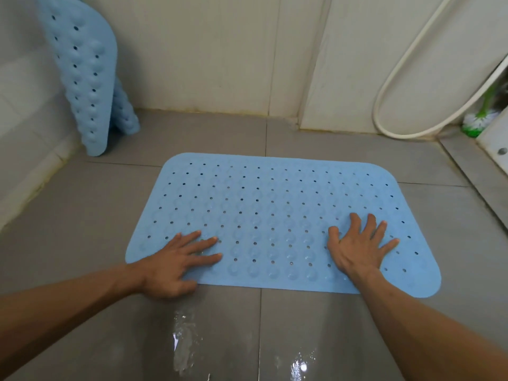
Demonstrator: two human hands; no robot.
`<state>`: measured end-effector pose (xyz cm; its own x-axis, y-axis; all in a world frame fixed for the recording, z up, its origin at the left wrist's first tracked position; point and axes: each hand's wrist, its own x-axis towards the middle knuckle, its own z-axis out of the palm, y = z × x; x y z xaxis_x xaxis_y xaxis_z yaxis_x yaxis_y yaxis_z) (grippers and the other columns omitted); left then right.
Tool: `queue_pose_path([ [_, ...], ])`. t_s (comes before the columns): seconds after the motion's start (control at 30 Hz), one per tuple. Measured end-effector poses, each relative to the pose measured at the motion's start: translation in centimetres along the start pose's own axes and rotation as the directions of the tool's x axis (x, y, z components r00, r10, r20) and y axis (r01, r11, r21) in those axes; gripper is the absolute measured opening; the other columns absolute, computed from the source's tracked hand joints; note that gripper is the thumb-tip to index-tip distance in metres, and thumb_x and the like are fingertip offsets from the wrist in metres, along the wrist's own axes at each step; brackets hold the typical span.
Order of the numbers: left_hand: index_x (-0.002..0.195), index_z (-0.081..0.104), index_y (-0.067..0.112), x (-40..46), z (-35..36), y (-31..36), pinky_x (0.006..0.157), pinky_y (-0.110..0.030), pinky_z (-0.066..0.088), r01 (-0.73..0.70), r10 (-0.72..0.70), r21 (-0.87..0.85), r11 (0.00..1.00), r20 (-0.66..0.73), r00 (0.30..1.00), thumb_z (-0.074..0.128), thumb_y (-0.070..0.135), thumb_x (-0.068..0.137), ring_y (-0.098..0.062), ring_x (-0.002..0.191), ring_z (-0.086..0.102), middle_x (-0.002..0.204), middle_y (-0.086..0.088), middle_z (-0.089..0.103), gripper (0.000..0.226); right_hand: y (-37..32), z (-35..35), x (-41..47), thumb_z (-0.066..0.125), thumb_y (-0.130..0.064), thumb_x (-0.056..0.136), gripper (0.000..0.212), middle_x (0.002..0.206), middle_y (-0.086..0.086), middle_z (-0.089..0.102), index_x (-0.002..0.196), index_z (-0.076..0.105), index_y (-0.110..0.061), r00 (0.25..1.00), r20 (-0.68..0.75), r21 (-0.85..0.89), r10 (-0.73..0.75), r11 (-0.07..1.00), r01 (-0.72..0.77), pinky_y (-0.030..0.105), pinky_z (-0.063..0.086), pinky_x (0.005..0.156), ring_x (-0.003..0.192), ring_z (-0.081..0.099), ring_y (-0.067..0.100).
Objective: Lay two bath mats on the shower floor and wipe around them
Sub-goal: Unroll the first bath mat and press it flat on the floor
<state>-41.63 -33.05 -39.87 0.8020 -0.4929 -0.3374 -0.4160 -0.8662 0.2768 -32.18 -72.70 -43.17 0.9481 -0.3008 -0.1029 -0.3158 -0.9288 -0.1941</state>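
- Blue perforated rubber bath mat point(275, 210) lies flat on the grey tiled shower floor point(82, 215).
- Left hand point(176, 262) and right hand point(357, 246) press it, fingers point(368, 226) spread, gripping nothing.
- Second blue mat point(88, 78) leans folded against the wall.

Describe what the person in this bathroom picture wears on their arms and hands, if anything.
Nothing is worn. Both forearms are bare as far as the frame's edge, with no sleeve in view. The left hand and right hand carry no gloves, and no rings, watch or bracelet show on fingers or wrists.

Light blue bath mat point(275, 210) dotted with holes, grey tiled floor point(82, 215), green-white brush point(477, 121)
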Motion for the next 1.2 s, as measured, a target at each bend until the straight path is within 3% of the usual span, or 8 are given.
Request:
queue_pose_path([
  [0.07,0.146,0.012,0.052,1.1,-0.8,0.1,0.119,-0.036,0.0,0.128,-0.145,-0.113,0.985,-0.159,0.977,0.021,0.068,0.083,-0.015,0.149,0.006,0.161,0.012,0.012,0.066,-0.8,0.7,-0.4,0.015,-0.072,0.09,0.072,0.166,0.0,-0.002,0.154,0.011,-0.038,0.999,0.025,0.0,-0.041,0.999,0.041,0.067,-0.012,0.114,0.152,-0.011,0.032],
  [0.1,0.147,0.008,0.05,2.1,-0.7,0.0,0.12,-0.039,0.0,0.221,-0.252,-0.161,0.962,-0.214,0.944,0.016,0.071,0.084,-0.016,0.149,0.006,0.162,0.007,0.01,0.067,-0.8,1.0,-0.5,0.012,-0.074,0.089,0.073,0.166,-0.002,-0.003,0.154,0.008,-0.041,0.998,0.037,-0.002,-0.048,0.999,0.048,0.067,-0.012,0.114,0.152,-0.012,0.031],
  [0.17,0.151,-0.008,0.041,4.2,0.0,-0.2,0.118,-0.048,-0.013,0.412,-0.448,-0.205,0.888,-0.174,0.877,0.009,0.073,0.089,-0.02,0.148,-0.016,0.161,0.005,-0.016,0.072,-0.6,1.2,-0.6,0.008,-0.077,0.088,0.074,0.166,-0.003,-0.005,0.154,0.004,-0.043,0.998,0.048,-0.004,-0.035,0.999,0.036,0.067,-0.011,0.114,0.152,-0.014,0.029],
  [0.23,0.149,-0.023,0.035,5.3,1.3,-0.2,0.114,-0.052,-0.021,0.515,-0.536,-0.176,0.839,-0.101,0.838,0.006,0.073,0.089,-0.022,0.142,-0.032,0.154,0.006,-0.036,0.076,-0.3,1.1,-0.8,0.007,-0.077,0.088,0.074,0.166,-0.004,-0.006,0.154,0.001,-0.044,0.998,0.049,-0.011,-0.029,0.999,0.03,0.067,-0.01,0.114,0.152,-0.014,0.028],
  [0.37,0.145,-0.031,0.032,5.1,2.0,-0.4,0.113,-0.054,-0.023,0.495,-0.51,-0.132,0.859,-0.116,0.853,0.001,0.074,0.086,-0.022,0.139,-0.038,0.148,0.008,-0.045,0.079,0.1,1.4,-1.8,0.005,-0.078,0.088,0.074,0.166,-0.004,-0.007,0.154,-0.002,-0.044,0.999,0.029,-0.021,-0.016,1.0,0.016,0.068,-0.009,0.114,0.152,-0.014,0.028],
  [0.6,0.144,-0.032,0.031,4.7,1.0,-0.2,0.112,-0.056,-0.022,0.508,-0.512,-0.127,0.852,0.005,0.859,0.001,0.074,0.086,-0.02,0.137,-0.039,0.147,0.008,-0.045,0.079,0.3,1.6,-2.2,0.004,-0.079,0.087,0.076,0.166,-0.003,-0.009,0.154,-0.004,-0.043,0.999,0.034,-0.04,0.003,0.999,-0.002,0.068,-0.006,0.115,0.152,-0.014,0.028],
  [0.87,0.146,-0.031,0.027,4.5,1.6,0.7,0.107,-0.055,-0.029,0.527,-0.533,-0.154,0.836,0.005,0.846,0.005,0.07,0.091,-0.022,0.138,-0.039,0.149,0.005,-0.044,0.078,0.3,1.8,-1.8,0.005,-0.08,0.086,0.076,0.166,-0.004,-0.007,0.152,-0.004,-0.044,1.0,0.022,-0.068,0.003,0.998,-0.001,0.068,-0.003,0.116,0.153,-0.01,0.028],
  [1.2,0.146,-0.031,0.025,4.1,1.6,1.1,0.111,-0.058,-0.023,0.508,-0.513,-0.174,0.844,0.017,0.858,0.006,0.069,0.091,-0.024,0.14,-0.036,0.15,0.003,-0.042,0.079,-0.2,0.5,-2.0,0.009,-0.077,0.089,0.075,0.166,-0.004,-0.012,0.154,-0.004,-0.042,0.992,0.12,-0.094,0.031,0.995,-0.02,0.065,-0.009,0.116,0.152,-0.014,0.027],
])
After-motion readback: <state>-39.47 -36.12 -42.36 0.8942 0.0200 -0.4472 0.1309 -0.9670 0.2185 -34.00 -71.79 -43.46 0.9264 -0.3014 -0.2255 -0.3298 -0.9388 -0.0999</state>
